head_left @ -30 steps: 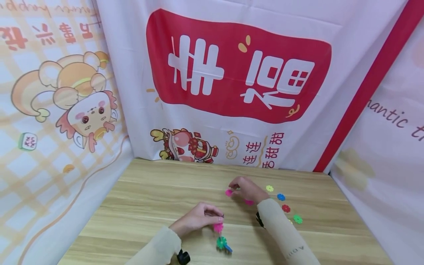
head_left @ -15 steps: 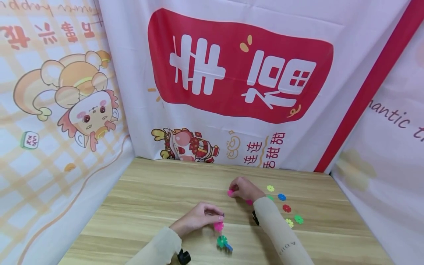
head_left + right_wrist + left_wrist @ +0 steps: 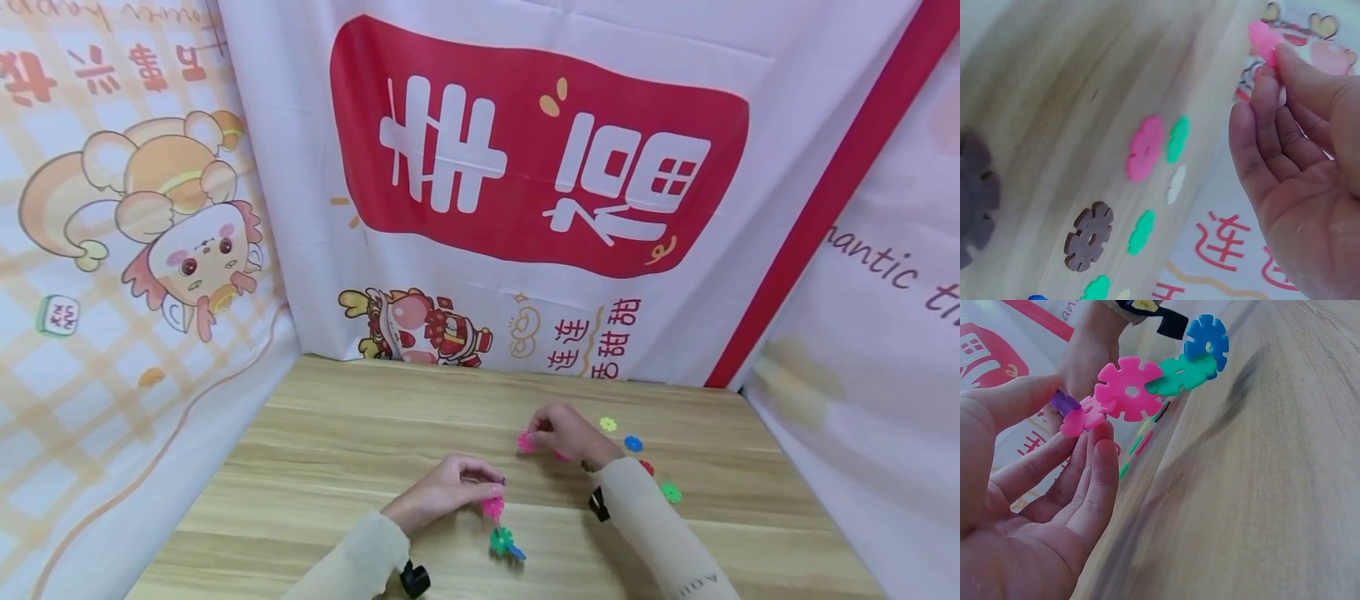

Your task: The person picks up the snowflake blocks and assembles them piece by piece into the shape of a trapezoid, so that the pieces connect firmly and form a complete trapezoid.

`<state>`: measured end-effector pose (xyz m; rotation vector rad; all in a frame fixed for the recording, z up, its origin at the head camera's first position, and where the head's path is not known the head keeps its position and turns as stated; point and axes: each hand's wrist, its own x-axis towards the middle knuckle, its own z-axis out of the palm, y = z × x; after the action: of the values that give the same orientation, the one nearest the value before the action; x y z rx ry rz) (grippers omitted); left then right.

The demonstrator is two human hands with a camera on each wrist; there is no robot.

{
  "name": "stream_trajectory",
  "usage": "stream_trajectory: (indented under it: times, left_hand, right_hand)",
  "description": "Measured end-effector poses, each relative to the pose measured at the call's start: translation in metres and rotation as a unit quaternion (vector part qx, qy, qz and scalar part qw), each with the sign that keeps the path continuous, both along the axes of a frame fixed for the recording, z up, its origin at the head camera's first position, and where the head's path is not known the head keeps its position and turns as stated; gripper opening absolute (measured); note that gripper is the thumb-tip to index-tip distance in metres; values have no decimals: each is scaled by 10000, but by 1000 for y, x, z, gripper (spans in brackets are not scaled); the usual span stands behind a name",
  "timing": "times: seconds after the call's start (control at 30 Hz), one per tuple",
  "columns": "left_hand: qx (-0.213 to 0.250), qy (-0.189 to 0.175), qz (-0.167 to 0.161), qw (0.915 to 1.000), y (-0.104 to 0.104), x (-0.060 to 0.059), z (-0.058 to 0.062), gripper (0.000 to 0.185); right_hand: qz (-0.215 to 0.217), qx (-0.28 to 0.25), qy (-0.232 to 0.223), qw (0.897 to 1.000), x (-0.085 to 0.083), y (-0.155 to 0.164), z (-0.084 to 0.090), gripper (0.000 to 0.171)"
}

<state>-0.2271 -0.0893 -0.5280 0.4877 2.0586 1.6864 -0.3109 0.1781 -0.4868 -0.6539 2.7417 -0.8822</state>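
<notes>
My left hand [image 3: 448, 492] pinches one end of a chain of interlocking snowflake discs. In the left wrist view a purple disc [image 3: 1065, 403] and a pink disc [image 3: 1082, 420] sit by the thumb and fingertips. A larger-looking pink disc [image 3: 1115, 394], a green disc [image 3: 1172, 376] and a blue disc [image 3: 1207, 331] follow outward, hanging over the table in the head view. Farther back, my right hand [image 3: 567, 433] pinches a single pink snowflake disc [image 3: 1264, 40] between thumb and forefinger, apart from the chain.
Loose discs lie on the wooden table [image 3: 337, 433]: pink [image 3: 1145, 149], brown [image 3: 1102, 226] and green [image 3: 1177, 139] ones near the right hand. Yellow [image 3: 608, 424], blue [image 3: 633, 443], red [image 3: 647, 468] and green [image 3: 671, 492] ones lie right of it. Printed cloth [image 3: 285, 167] hangs behind.
My right hand has closed on the pink disc at its fingertips and drawn it slightly right and toward me. The left hand keeps its hold on the chain, almost still.
</notes>
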Motion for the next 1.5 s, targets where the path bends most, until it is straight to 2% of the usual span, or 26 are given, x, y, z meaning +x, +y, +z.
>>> stream_trajectory:
  times: [0.3,0.43,0.57,0.9,1.1,1.3,1.5]
  left_hand:
    - [-26,-46,-24,10000,0,-1,3,42]
    - [58,-83,-15,9999,1,-1,3,40]
    - [92,-45,-58,9999,1,-2,1,39]
    - [159,39,-88,9998,-4,-3,-1,28]
    - [257,140,-163,9994,-7,-3,-1,31]
    - [341,157,-149,9992,-7,-2,-1,32]
    - [431,224,-131,9987,-5,-2,-3,30]
  right_hand:
    - [447,-827,-42,9956,36,1,20,8]
    - [590,-1139,-34,9917,50,-1,21,8]
    - [654,-1190,-16,9907,60,-5,20,9]
    - [714,-1297,-69,9890,65,-17,15,10]
    - [617,-1267,-68,9900,64,-20,14,9]
    - [696,-1393,123,9877,63,-20,13,9]
    - [721,-1457,49,9867,65,-24,9,8]
